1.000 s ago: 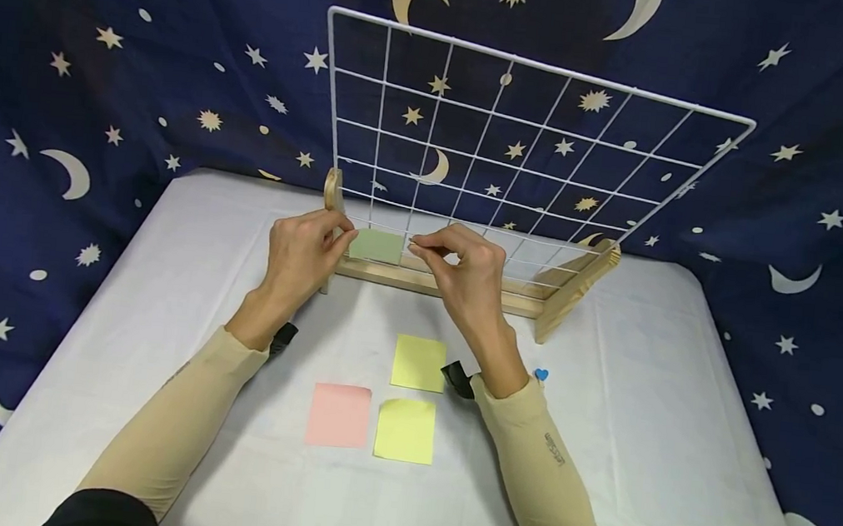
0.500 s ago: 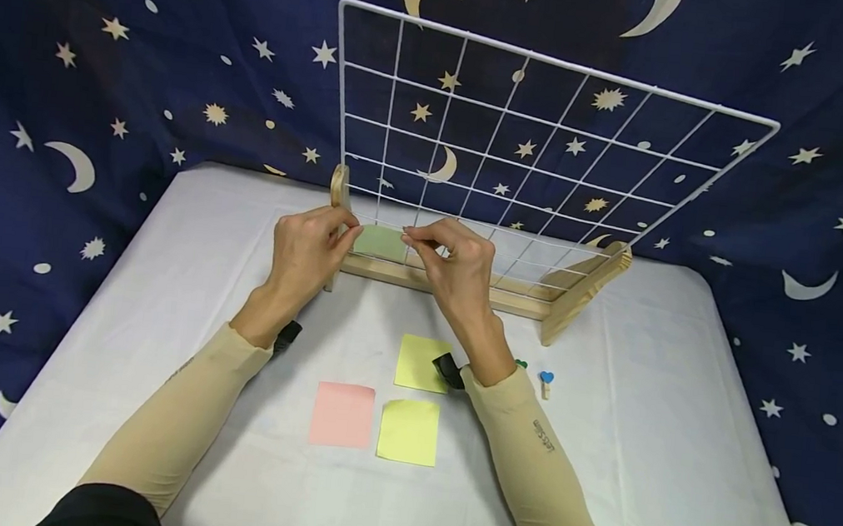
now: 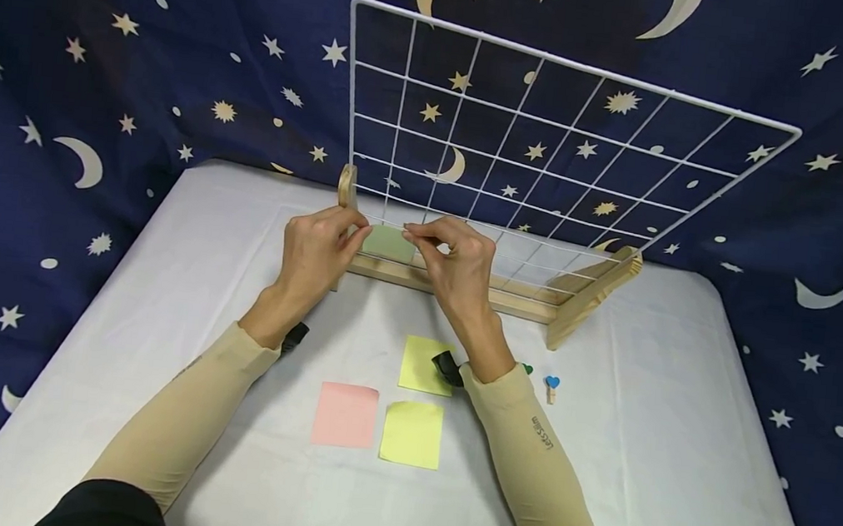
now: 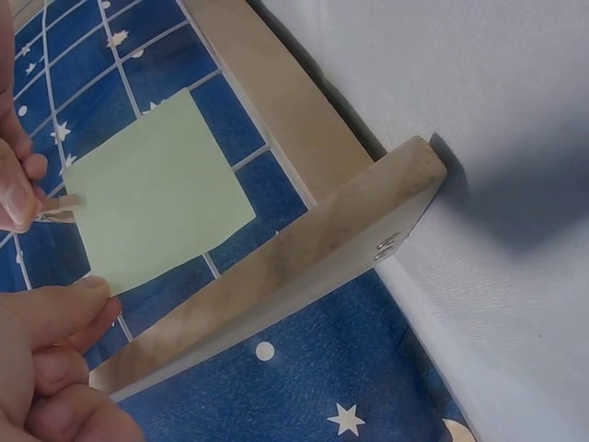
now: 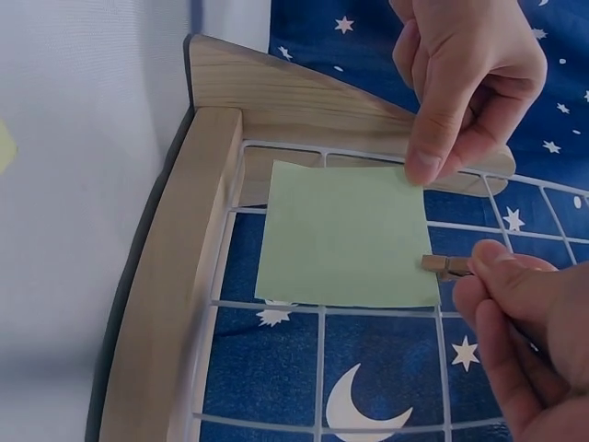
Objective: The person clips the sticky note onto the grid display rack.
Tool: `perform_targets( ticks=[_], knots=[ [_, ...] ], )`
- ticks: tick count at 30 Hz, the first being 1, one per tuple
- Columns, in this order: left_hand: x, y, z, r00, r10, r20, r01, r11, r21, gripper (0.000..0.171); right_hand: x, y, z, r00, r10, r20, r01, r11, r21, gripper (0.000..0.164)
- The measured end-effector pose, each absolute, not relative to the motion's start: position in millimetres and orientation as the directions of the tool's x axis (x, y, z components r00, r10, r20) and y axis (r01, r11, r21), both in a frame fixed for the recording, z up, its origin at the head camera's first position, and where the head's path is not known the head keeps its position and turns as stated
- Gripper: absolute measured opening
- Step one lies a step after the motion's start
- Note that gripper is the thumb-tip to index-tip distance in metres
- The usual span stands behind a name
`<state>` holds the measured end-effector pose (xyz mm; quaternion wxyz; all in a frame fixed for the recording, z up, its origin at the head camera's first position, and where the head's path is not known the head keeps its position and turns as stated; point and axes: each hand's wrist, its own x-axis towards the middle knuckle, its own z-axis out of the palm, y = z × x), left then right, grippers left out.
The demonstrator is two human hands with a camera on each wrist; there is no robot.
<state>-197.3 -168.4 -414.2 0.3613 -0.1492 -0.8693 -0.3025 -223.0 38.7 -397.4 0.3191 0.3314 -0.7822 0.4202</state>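
A pale green sticky note (image 3: 389, 243) lies against the lower left of a white wire grid (image 3: 554, 128). My left hand (image 3: 320, 247) pinches one corner of the note (image 4: 161, 193) between thumb and fingers. My right hand (image 3: 461, 262) holds a small wooden clothespin (image 5: 445, 266) between thumb and fingertips. In the right wrist view, the clothespin's tip meets the note's edge (image 5: 345, 235); whether its jaws grip a wire behind the paper is hidden.
Wooden feet (image 3: 591, 299) and a bar support the grid. On the white table lie a pink note (image 3: 345, 415), two yellow notes (image 3: 411, 434), a blue-heart clothespin (image 3: 552, 389) and a green piece (image 3: 528, 369) partly behind the right sleeve. A star-patterned cloth (image 3: 183, 67) hangs behind.
My right hand has moved left, bringing the clothespin to the note's edge. The blue-heart clothespin and green piece have come out from behind the right sleeve. The head view has shifted slightly.
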Motion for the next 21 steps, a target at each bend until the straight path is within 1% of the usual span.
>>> perform_targets(
  ticks=[9, 15, 21],
  knots=[
    [-200.5, -166.1, -415.5, -0.671, 0.038, 0.74, 0.496, 0.765, 0.411, 0.009, -227.3, 35.2, -400.1, -0.587, -0.239, 0.773, -0.773, 0.447, -0.449, 0.006],
    [-200.9, -163.1, -418.7, -0.673, 0.023, 0.739, 0.484, 0.769, 0.417, 0.009, -228.6, 33.6, -401.6, -0.605, -0.235, 0.761, -0.754, 0.476, -0.452, 0.008],
    [-199.7, -163.0, -421.1, -0.677, 0.011, 0.736, 0.464, 0.783, 0.414, 0.009, -228.7, 29.6, -401.3, -0.601, -0.252, 0.759, -0.755, 0.492, -0.434, 0.008]
  ],
)
